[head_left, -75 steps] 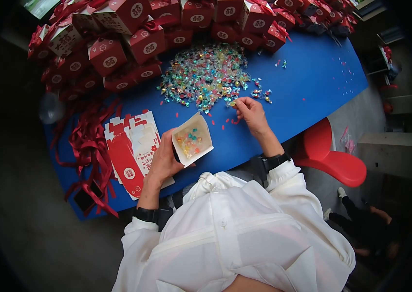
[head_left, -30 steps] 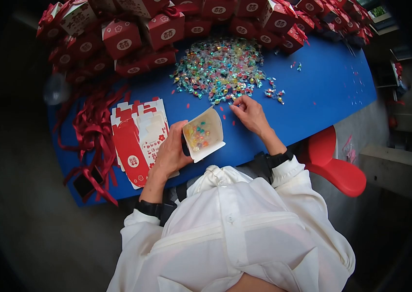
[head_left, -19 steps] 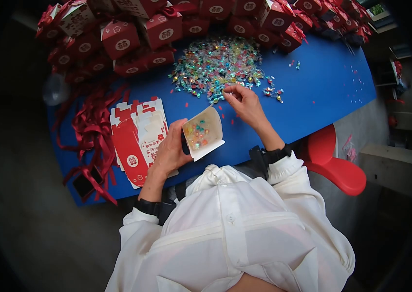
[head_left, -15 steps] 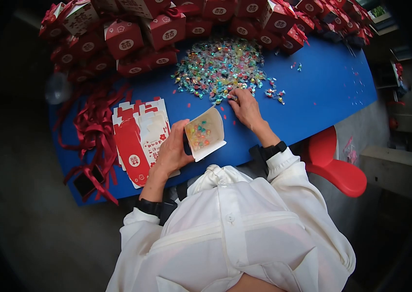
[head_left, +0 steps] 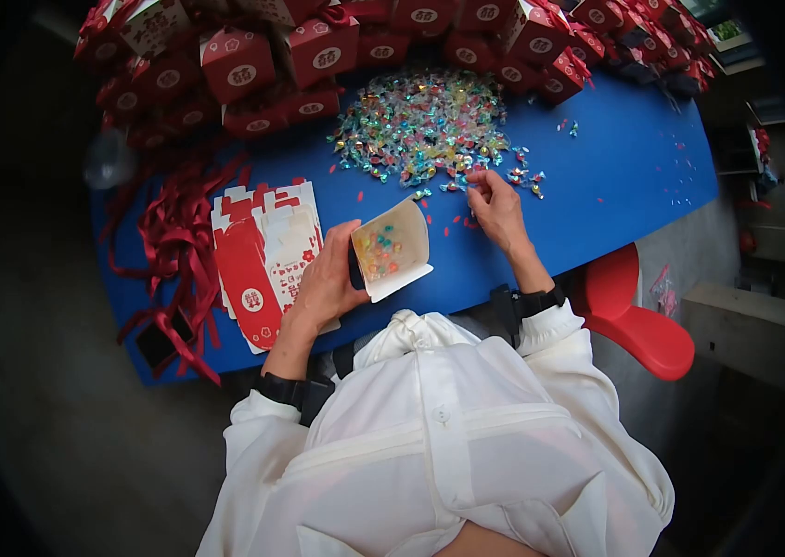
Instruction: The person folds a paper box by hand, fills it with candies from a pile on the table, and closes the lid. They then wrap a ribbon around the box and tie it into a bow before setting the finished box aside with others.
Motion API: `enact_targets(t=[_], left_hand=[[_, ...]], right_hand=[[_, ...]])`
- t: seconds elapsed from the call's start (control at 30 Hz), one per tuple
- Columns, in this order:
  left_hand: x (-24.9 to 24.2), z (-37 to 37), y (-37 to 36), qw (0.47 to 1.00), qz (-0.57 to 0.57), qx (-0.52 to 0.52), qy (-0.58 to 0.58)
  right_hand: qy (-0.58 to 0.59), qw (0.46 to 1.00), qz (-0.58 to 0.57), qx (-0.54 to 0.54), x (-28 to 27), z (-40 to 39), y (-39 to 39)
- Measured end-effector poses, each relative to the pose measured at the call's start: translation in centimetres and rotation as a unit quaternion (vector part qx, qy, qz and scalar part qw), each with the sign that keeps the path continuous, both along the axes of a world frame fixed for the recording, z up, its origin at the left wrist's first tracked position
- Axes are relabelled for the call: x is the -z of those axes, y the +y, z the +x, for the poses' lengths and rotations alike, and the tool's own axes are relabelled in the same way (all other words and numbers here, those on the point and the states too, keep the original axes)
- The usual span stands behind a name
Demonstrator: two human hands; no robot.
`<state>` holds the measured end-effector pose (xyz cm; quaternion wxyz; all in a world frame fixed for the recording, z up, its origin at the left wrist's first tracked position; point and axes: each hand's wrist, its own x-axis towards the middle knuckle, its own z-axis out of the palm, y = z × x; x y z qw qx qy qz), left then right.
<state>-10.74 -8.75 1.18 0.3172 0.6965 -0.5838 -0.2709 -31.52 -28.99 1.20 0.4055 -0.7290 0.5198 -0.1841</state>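
My left hand (head_left: 329, 278) is wrapped round the side of an open paper box (head_left: 411, 249), tilted so its mouth faces me. Several wrapped candies (head_left: 381, 252) in yellow, teal and red lie inside it. At the near right edge of a big heap of shiny wrapped candies (head_left: 420, 121) is my right hand (head_left: 504, 212), its fingers curled together at the tips. What they pinch, if anything, is too small to make out.
Flat red and white box blanks (head_left: 249, 269) lie stacked left of the box, beside dark red ribbons (head_left: 174, 232). Finished red gift boxes (head_left: 237, 70) are piled along the back of the blue table (head_left: 597, 186). A red chair (head_left: 638, 325) stands at the right.
My right hand has shifted to the right along the near edge of the candy heap. My left hand keeps the box in nearly the same place.
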Motion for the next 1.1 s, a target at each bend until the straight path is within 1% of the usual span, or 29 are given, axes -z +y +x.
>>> enact_targets(t=[0.03, 0.07, 0.1, 0.13, 0.17, 0.23, 0.27, 0.3, 0.33, 0.37, 0.4, 0.43, 0.5, 0.67, 0.7, 0.73, 0.77, 0.83, 0.87, 0.9, 0.93, 0.97, 1.03, 1.07, 1.1], left_hand=[[0.0, 0.0, 0.0, 1.0, 0.002, 0.002, -0.002], [0.0, -0.1, -0.2, 1.0, 0.003, 0.004, -0.003], [0.0, 0.0, -0.2, 1.0, 0.004, 0.005, -0.004], [-0.1, -0.1, -0.2, 1.0, 0.003, 0.005, -0.004], [-0.1, -0.1, -0.2, 1.0, 0.001, 0.006, -0.004], [0.0, -0.1, -0.3, 1.0, -0.004, 0.009, -0.002], [0.0, 0.0, -0.2, 1.0, -0.009, 0.009, -0.001], [0.1, 0.1, -0.2, 1.0, -0.009, 0.008, -0.001], [0.2, 0.0, -0.1, 1.0, -0.013, 0.005, 0.004], [0.3, -0.1, -0.2, 1.0, -0.018, 0.003, 0.009], [0.3, -0.1, -0.2, 1.0, -0.019, 0.002, 0.009], [0.3, -0.1, -0.2, 1.0, -0.02, 0.003, 0.008], [0.1, -0.2, -0.2, 1.0, -0.02, 0.003, 0.007], [-1.7, -0.7, -0.9, 0.999, -0.03, 0.024, -0.017], [-2.4, -0.9, -1.3, 0.999, -0.027, 0.024, -0.017], [-3.1, -1.2, -1.8, 0.998, -0.021, 0.046, -0.022], [-3.5, -1.3, -2.2, 0.997, -0.018, 0.068, -0.027], [-3.1, -0.8, -2.3, 0.998, -0.016, 0.055, -0.006], [-2.9, -0.5, -2.2, 0.999, 0.003, 0.031, -0.014], [-2.7, -0.3, -2.1, 1.0, 0.021, 0.01, -0.021], [-2.7, -0.4, -1.8, 0.999, 0.026, 0.015, -0.025], [-2.5, -0.5, -1.7, 0.999, 0.029, 0.019, -0.025], [-2.0, -0.4, -1.6, 0.999, 0.034, 0.03, 0.0], [-1.8, -0.3, -1.5, 0.999, 0.035, 0.032, -0.001], [-1.6, -0.2, -1.5, 0.999, 0.026, 0.021, 0.009]], right_hand=[[0.0, 1.0, 0.001, 0.0, -1.2, 0.4, 0.4], [-0.106, 0.993, 0.054, -0.004, -2.4, 1.0, 0.8], [-0.21, 0.972, 0.105, -0.007, -3.7, 1.6, 1.4], [-0.272, 0.95, 0.15, -0.034, -5.1, 2.2, 2.3], [-0.272, 0.95, 0.15, -0.032, -6.2, 2.6, 3.0], [-0.288, 0.93, 0.169, -0.153, -7.4, 3.2, 3.8], [-0.26, 0.946, 0.141, -0.129, -6.2, 3.1, 3.4], [-0.261, 0.946, 0.141, -0.13, -4.9, 3.1, 2.7], [-0.174, 0.979, 0.064, -0.083, -3.6, 3.0, 1.8], [-0.084, 0.996, -0.014, -0.034, -2.2, 2.7, 1.1], [-0.01, 0.996, -0.074, -0.055, -0.4, 2.2, 0.6], [-0.01, 0.996, -0.075, -0.056, 0.8, 1.8, 0.6], [0.051, 0.979, -0.178, -0.09, 2.4, 1.3, 0.9], [0.05, 0.986, -0.12, -0.108, 3.0, 0.4, 0.1], [0.022, 0.995, -0.052, -0.078, 2.5, 0.5, 0.0], [-0.006, 0.999, 0.016, -0.048, 2.0, 0.5, -0.2], [-0.038, 0.997, 0.052, -0.036, 1.8, 0.3, -0.4], [-0.137, 0.988, 0.065, 0.006, 0.2, 0.3, 0.1], [-0.137, 0.988, 0.065, 0.009, -1.0, 0.4, 0.3], [-0.179, 0.981, 0.08, 0.001, -2.4, 0.5, 0.7], [-0.22, 0.971, 0.095, -0.007, -3.5, 0.7, 1.2], [-0.22, 0.971, 0.096, -0.003, -4.3, 0.9, 2.0], [-0.273, 0.949, 0.105, -0.115, -5.6, 1.7, 3.2], [-0.275, 0.949, 0.105, -0.113, -6.6, 2.0, 3.4], [-0.216, 0.959, 0.052, -0.173, -7.5, 2.2, 3.5]])
